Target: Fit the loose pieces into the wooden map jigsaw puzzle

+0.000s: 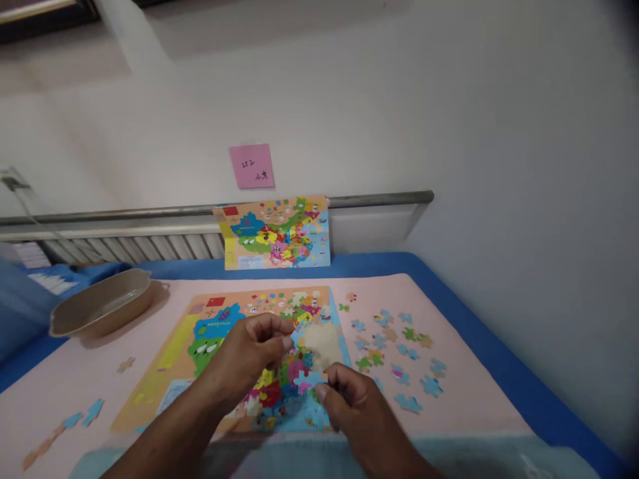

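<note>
My right hand pinches a light blue jigsaw piece with a pink patch between thumb and fingers. It is held over the lower right of a partly filled map puzzle. My left hand hovers above the middle of the puzzle, fingers curled. Its thumb and index fingertips are a little apart, with nothing visible between them. Part of the puzzle is hidden behind my hands. A bare beige area shows in the board, right of my left hand.
Several loose pieces lie to the right on the pink cloth, with a few more pieces at left. A tan basin stands at back left. A map picture leans upright against the wall below a pink note.
</note>
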Tool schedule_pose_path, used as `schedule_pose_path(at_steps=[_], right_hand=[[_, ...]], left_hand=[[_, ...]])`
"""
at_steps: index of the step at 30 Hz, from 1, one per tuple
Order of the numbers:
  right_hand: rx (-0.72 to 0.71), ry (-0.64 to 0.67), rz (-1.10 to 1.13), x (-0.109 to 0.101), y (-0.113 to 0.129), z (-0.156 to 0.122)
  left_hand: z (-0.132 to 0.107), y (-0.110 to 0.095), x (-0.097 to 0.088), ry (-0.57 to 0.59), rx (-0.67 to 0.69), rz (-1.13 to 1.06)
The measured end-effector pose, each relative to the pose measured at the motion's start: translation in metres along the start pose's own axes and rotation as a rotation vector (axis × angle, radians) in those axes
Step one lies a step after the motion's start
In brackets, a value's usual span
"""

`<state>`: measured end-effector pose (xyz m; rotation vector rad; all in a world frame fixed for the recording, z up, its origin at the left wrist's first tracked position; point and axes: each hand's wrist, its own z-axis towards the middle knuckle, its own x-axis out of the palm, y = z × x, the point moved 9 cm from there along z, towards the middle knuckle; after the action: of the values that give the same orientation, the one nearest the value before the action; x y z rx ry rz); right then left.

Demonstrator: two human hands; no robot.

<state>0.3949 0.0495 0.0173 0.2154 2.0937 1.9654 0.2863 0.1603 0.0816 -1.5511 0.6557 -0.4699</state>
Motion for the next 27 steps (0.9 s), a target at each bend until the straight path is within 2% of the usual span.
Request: schedule_pose_path(at_steps=[3,5,7,9,12,15,18,23,25,27], right_hand=[[0.0,0.013,0.028,0.003,-0.002,-0.001],[-0.001,0.007,0.037,0.003,-0.003,0.0],[0.002,0.004,0.047,0.003,-0.003,0.0],[0.006,0.003,0.053,0.003,-0.001,0.0],[-0.009,-0.011,0.048,0.0,0.003,0.0],[-0.027,-0.066,0.025,-0.012,0.007,0.002],[-0.019,-0.1,0.028,-0.023,0.006,0.005],[-0.023,-0.096,0.068,-0.031,0.002,0.009],[-0.016,-0.092,0.072,-0.031,0.0,0.009],[-0.01,-0.09,0.057,-0.03,-0.001,0.009]], left_hand=[[-0.012,0.012,-0.002,-0.019,-0.026,-0.075],[-0.01,0.015,0.0,-0.019,-0.037,-0.086],[0.001,0.013,0.005,-0.011,-0.02,-0.04],[0.023,0.008,0.016,0.006,0.017,0.108],[0.07,0.001,0.047,0.056,0.085,0.388],[0.12,-0.002,0.089,0.124,0.162,0.582],[0.156,0.0,0.13,0.191,0.226,0.78],[0.179,0.015,0.172,0.253,0.256,0.976],[0.184,0.016,0.18,0.273,0.265,0.986],[0.187,0.006,0.177,0.262,0.291,0.963]])
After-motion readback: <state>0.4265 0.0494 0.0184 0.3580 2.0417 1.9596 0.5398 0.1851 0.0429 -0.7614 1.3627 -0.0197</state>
